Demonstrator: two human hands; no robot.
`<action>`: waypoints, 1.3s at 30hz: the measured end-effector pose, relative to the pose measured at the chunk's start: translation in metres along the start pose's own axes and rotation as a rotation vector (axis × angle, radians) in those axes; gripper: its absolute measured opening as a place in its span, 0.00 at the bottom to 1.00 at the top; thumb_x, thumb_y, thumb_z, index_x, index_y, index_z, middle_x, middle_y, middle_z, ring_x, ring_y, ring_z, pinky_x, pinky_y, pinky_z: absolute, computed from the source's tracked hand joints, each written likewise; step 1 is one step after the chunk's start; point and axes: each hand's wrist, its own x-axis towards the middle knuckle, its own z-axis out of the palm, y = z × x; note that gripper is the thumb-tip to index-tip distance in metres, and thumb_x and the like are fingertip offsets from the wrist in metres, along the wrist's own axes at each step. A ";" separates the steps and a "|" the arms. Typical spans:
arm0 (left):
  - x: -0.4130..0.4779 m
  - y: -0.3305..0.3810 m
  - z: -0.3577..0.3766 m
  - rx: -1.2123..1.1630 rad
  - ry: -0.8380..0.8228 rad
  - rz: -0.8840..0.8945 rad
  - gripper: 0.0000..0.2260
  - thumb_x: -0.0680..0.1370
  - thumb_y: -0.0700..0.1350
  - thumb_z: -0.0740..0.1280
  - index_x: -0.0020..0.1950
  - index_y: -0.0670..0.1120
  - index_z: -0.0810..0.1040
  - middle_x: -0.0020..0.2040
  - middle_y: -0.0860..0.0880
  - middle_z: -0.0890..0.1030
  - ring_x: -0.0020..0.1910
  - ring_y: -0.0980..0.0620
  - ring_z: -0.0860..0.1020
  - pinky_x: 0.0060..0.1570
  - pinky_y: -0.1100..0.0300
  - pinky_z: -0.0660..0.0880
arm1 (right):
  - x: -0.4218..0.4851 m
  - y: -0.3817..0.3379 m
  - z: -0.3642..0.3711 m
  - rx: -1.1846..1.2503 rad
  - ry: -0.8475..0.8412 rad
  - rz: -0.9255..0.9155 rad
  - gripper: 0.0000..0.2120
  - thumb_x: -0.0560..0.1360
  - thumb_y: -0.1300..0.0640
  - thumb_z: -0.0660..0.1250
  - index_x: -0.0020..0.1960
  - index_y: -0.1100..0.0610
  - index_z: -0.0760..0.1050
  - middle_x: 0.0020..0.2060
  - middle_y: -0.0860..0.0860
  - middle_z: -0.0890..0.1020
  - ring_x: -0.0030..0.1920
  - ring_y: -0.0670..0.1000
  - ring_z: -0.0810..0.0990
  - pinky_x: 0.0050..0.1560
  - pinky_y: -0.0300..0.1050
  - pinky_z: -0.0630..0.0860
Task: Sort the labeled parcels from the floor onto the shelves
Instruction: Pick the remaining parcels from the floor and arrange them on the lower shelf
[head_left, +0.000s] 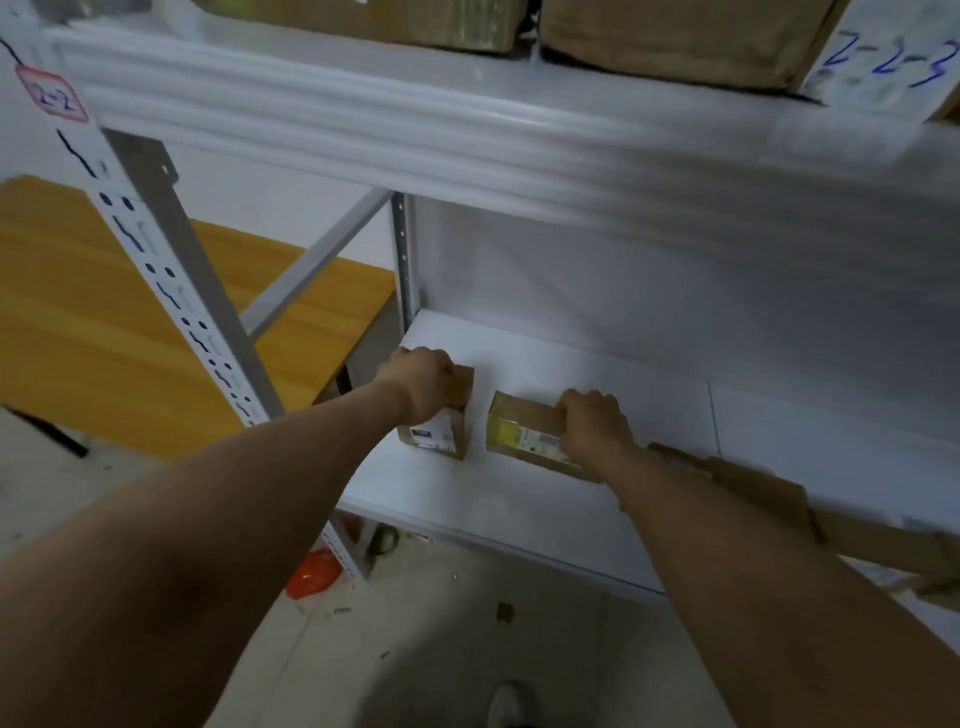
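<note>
We grip 2 boxes on shelf (571, 499): left hand (423, 384) on small box (447, 439), right hand (595, 423) on long box (524, 431), fingers clenched on each.

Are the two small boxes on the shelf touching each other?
Apart. The head view shows a strip of white shelf between the left box and the right box.

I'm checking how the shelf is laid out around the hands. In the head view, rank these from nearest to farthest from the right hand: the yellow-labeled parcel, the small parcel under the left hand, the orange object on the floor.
1. Yellow-labeled parcel: under the right hand, touching it.
2. Small parcel: to its left on the same shelf, held by the left hand.
3. Orange object: down on the floor, far left by the shelf post.
</note>
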 end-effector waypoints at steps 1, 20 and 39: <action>0.005 -0.001 0.003 0.041 0.000 0.011 0.19 0.80 0.41 0.58 0.72 0.46 0.69 0.68 0.42 0.72 0.68 0.39 0.67 0.66 0.46 0.69 | 0.007 -0.001 0.004 -0.007 -0.011 -0.006 0.16 0.77 0.57 0.68 0.64 0.57 0.73 0.59 0.58 0.75 0.60 0.59 0.73 0.59 0.53 0.76; 0.033 0.005 0.039 0.051 0.095 0.069 0.25 0.73 0.36 0.61 0.69 0.50 0.72 0.66 0.46 0.73 0.68 0.39 0.64 0.63 0.48 0.64 | 0.059 0.003 0.069 0.042 -0.055 -0.028 0.16 0.76 0.59 0.67 0.63 0.54 0.75 0.58 0.56 0.78 0.61 0.58 0.74 0.58 0.50 0.77; -0.025 0.069 0.035 0.123 -0.107 0.153 0.21 0.77 0.42 0.63 0.70 0.54 0.71 0.67 0.43 0.73 0.69 0.40 0.64 0.65 0.47 0.65 | -0.071 0.029 0.002 0.148 -0.069 0.025 0.16 0.79 0.63 0.64 0.66 0.63 0.70 0.60 0.61 0.78 0.58 0.61 0.78 0.55 0.51 0.76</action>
